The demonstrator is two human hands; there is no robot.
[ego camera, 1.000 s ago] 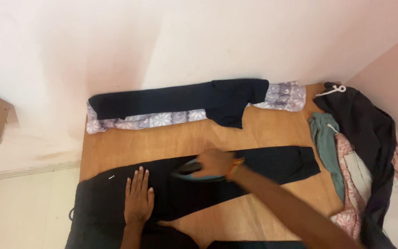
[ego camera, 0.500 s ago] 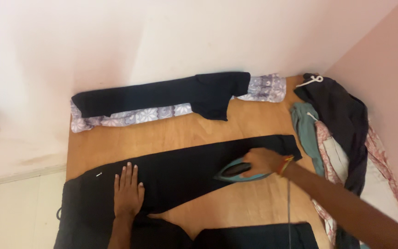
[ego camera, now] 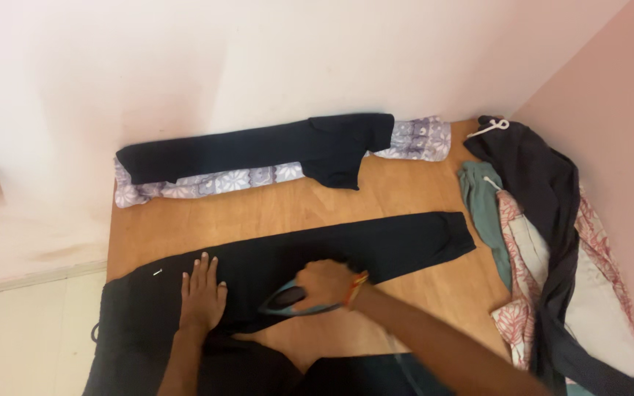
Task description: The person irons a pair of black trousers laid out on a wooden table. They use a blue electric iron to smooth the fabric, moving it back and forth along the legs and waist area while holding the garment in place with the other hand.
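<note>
Two hands on dark trousers, one of them with an iron

Two hands work on one pair of black trousers, which lies spread along the wooden counter, with one leg stretched to the right. At the left side, the left hand lies flat on the cloth near the waist part, palm down, with the fingers straight and only a little apart; it holds nothing, it only presses the fabric. Just above and left of it, a small white mark shows on the black cloth.

More to the right, the right hand is closed around the handle of a blue iron. The iron sits on the trouser leg, close to its lower edge, with the pointed end toward the left hand. The two hands are near each other but do not touch. On the right wrist there is an orange and red band.

At the back of the counter, against the white wall, a second dark garment lies over a folded cloth with flower print. At the right end, beside the pink wall, there is a pile of clothes: a dark piece with a white drawstring, a green piece and a red-and-white patterned one.
</note>
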